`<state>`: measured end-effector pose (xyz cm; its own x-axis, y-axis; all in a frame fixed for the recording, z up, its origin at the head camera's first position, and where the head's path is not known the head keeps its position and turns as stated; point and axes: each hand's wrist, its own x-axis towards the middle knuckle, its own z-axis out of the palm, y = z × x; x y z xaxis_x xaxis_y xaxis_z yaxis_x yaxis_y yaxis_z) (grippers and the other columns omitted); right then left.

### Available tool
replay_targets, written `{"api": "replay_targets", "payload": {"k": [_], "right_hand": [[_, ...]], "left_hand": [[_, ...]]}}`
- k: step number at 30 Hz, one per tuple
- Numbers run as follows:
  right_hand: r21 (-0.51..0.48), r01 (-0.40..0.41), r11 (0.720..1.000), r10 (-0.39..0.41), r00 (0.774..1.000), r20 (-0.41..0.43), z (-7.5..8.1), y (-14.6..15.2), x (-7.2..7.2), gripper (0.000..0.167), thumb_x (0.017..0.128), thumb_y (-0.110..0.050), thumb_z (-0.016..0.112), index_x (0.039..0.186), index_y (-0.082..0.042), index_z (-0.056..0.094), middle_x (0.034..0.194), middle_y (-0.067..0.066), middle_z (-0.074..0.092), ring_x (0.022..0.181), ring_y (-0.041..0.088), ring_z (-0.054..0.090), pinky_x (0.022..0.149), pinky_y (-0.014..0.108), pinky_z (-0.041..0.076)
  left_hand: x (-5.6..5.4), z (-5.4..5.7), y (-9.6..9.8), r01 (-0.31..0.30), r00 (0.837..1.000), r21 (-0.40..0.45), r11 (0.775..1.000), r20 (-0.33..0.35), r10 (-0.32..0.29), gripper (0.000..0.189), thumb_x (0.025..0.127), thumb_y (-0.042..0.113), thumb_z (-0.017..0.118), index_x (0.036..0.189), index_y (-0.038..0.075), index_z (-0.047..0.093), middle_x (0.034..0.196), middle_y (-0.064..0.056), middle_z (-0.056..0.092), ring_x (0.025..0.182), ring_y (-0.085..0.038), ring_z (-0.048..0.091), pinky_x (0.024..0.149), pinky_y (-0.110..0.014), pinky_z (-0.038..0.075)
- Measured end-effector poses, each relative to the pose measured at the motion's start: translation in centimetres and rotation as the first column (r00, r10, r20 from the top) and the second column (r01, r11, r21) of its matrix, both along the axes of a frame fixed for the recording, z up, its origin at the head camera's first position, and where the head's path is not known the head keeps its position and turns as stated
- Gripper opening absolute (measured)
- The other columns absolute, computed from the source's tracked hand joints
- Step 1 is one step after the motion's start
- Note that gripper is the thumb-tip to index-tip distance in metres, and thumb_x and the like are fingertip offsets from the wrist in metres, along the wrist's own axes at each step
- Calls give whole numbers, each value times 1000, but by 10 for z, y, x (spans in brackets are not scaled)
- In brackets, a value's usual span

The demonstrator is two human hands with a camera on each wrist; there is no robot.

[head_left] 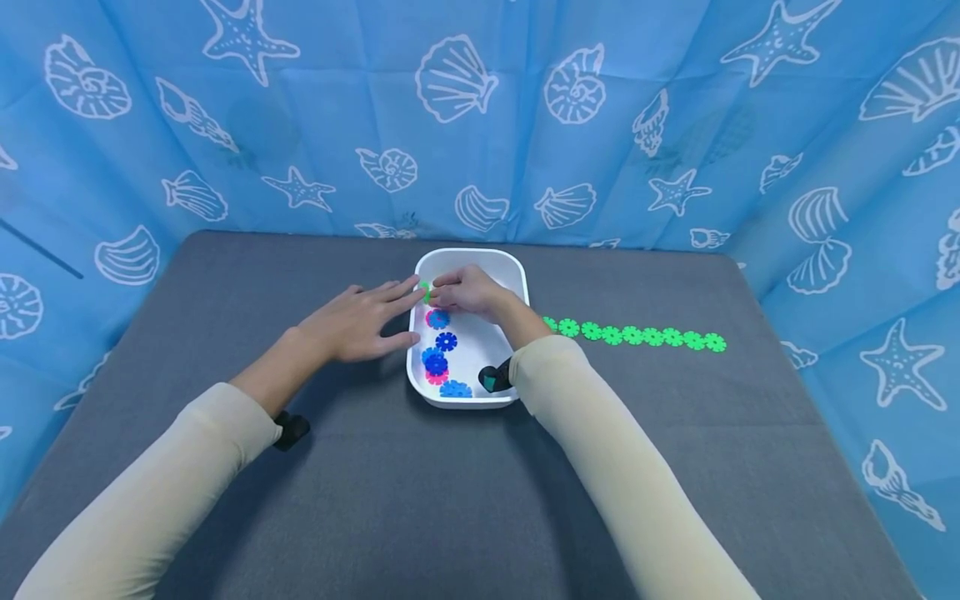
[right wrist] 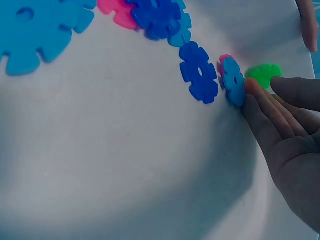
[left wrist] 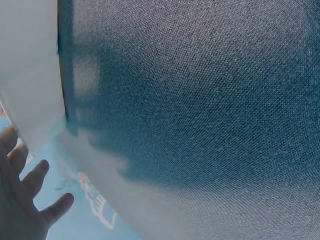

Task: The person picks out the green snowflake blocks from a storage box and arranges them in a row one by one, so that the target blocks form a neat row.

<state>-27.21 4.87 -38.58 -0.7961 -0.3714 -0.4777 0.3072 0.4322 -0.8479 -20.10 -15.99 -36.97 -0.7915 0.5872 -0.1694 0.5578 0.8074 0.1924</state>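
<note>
A white tray [head_left: 491, 403] holds several flower-shaped plastic discs along its left side. My right hand [head_left: 480, 293] reaches into its far part, beside a green disc [right wrist: 265, 75]. In the right wrist view its thumb and fingers stand apart, the fingertips close to the green disc and to a light-blue disc [right wrist: 234, 81] that overlaps a pink one. Whether they touch either is unclear. My left hand [head_left: 366, 321] has its fingers extended at the tray's left rim, fingertips near the green disc. A dark-blue disc [right wrist: 199, 73] lies nearer, with more blue and pink discs beyond it.
A row of several green discs [head_left: 632, 335] extends over the grey table [head_left: 465, 500] to the tray's right, its left end partly hidden by the tray and right arm. Blue curtains [head_left: 517, 150] with white shells and starfish hang behind and at the sides.
</note>
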Motion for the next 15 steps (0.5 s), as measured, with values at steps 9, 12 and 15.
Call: {"api": "replay_targets", "payload": {"k": [9, 12, 15], "right_hand": [[45, -23, 999, 23, 1000, -11, -5, -3, 0, 48, 97, -15, 66, 142, -6, 53, 124, 8, 68, 116, 19, 65, 100, 31, 49], [37, -18, 999, 18, 1000, -16, -5, -2, 0, 47, 96, -17, 67, 140, -5, 55, 122, 9, 69, 115, 20, 66, 100, 31, 49], [26, -4, 1000, 5, 1000, -28, -6, -3, 0, 44, 96, -17, 68, 137, -3, 58, 118, 11, 70, 110, 20, 68, 97, 30, 51]], "left_hand": [[-1, -3, -1, -7, 1000, 1, 1000, 0, 7, 78, 98, 60, 46, 160, 19, 22, 166, -5, 14, 149, -36, 23, 109, -72, 21], [-2, -2, 0, -6, 1000, 2, 1000, -4, 6, 78, 98, 60, 46, 160, 19, 22, 166, -5, 14, 149, -36, 23, 109, -72, 21], [-1, -2, 0, -3, 1000, 2, 1000, -9, 3, 78, 98, 60, 45, 160, 19, 23, 166, -5, 14, 149, -36, 23, 109, -72, 22]]}}
